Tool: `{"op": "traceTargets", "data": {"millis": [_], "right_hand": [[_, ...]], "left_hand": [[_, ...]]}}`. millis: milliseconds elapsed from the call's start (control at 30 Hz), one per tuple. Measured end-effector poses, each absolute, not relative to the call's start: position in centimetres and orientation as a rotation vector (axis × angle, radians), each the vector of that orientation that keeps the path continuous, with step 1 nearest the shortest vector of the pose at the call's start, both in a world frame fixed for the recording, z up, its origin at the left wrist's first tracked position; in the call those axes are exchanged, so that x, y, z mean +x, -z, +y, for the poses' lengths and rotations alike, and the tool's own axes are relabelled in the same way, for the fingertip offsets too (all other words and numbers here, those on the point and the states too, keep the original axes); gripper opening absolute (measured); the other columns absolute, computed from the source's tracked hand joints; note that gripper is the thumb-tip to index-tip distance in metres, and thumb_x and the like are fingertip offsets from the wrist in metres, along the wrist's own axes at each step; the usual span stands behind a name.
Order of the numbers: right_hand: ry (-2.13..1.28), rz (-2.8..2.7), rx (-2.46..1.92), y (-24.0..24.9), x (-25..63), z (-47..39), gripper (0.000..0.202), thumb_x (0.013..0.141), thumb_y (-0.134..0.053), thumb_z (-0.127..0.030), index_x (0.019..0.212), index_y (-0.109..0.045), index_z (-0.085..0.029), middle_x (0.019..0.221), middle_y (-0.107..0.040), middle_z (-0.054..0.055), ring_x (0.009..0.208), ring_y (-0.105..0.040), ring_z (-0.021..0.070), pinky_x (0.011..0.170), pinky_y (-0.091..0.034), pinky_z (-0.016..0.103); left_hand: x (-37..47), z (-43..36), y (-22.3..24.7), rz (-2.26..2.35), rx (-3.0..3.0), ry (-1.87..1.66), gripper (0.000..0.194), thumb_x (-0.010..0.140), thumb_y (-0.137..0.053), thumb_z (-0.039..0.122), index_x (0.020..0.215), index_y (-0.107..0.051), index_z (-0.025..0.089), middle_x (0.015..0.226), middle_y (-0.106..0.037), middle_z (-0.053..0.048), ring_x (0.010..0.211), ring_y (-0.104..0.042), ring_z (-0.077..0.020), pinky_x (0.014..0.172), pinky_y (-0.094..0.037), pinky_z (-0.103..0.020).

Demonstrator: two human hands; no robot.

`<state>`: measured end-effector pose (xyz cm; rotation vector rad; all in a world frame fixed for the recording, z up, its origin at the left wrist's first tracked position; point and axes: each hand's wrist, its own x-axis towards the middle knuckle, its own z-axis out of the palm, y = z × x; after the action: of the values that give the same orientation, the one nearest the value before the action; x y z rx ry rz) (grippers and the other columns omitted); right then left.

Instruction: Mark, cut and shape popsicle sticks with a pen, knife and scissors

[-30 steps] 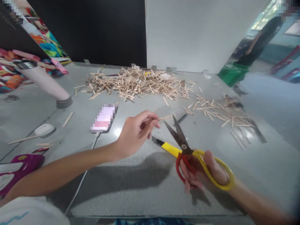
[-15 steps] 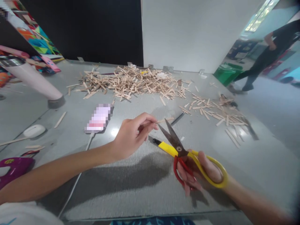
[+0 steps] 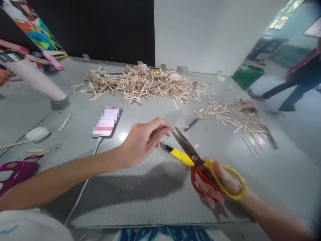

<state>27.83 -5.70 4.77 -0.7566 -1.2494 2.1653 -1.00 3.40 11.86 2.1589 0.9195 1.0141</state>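
Wood stick point(image 3: 185, 127) is above the counter point(image 3: 140, 214), by the tips of the scissors point(image 3: 194, 158), blades slightly apart. If your L hand point(image 3: 140, 140) wobbles, blades could slip & nick you; they're v. close. L fingers pinched nearly shut on stick; R hand point(image 3: 227, 180) fingers curled round scissors. Yellow cutter point(image 3: 180, 156) nr blades; stick pile point(image 3: 150, 85) beyond.

Grey tbl point(image 3: 160, 207) w/ wood stick pile point(image 3: 150, 83), phone point(image 3: 107, 122)
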Motion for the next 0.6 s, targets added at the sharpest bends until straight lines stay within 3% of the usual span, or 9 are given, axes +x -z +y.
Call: {"op": "traceTargets", "data": {"millis": [167, 267, 400, 600], "right_hand": [[-2.157, -1.276, -0.817, -5.4, 27.9, -5.8, 0.092, 0.087, -0.039, -0.107, 0.070, -0.060, -0.019, 0.039, -0.044, -0.005, 0.027, -0.042, 0.0103, 0.030, -0.041, 0.020], [-2.159, -1.256, -0.791, -5.5, 28.0, -5.9, 0.091, 0.088, -0.041, -0.105, 0.070, -0.062, -0.018, 0.039, -0.043, -0.006, 0.026, -0.038, 0.0089, 0.034, -0.048, 0.022], [-2.177, -1.254, -0.760, -5.7, 28.1, -5.8, 0.089, 0.089, -0.044, -0.103, 0.073, -0.062, -0.018, 0.041, -0.044, -0.007, 0.026, -0.036, 0.0079, 0.034, -0.048, 0.022], [-2.216, -1.217, -0.701, -5.9, 28.3, -5.5, 0.084, 0.092, -0.047, -0.100, 0.073, -0.061, -0.019, 0.043, -0.046, -0.008, 0.027, -0.036, 0.0082, 0.040, -0.056, 0.025]], "left_hand": [[-1.1, 3.4, -12.0, 0.893, 2.197, -0.999, 0.015, 0.114, -0.051, 0.023, 0.115, -0.066, 0.021, 0.096, -0.084, -0.002, 0.055, -0.065, -0.0074, 0.055, -0.051, -0.018], [-1.2, 3.3, -12.2, 0.883, 2.190, -0.988, 0.016, 0.114, -0.050, 0.023, 0.115, -0.066, 0.021, 0.095, -0.084, -0.002, 0.055, -0.065, -0.0077, 0.056, -0.051, -0.019], [-1.3, 3.3, -12.5, 0.899, 2.233, -0.987, 0.015, 0.113, -0.053, 0.026, 0.110, -0.067, 0.023, 0.091, -0.084, 0.000, 0.053, -0.064, -0.0083, 0.054, -0.049, -0.020], [-2.2, 3.8, -13.1, 0.950, 2.305, -0.905, 0.011, 0.110, -0.062, 0.034, 0.105, -0.068, 0.027, 0.071, -0.076, 0.004, 0.051, -0.065, -0.0125, 0.053, -0.045, -0.024]]}}
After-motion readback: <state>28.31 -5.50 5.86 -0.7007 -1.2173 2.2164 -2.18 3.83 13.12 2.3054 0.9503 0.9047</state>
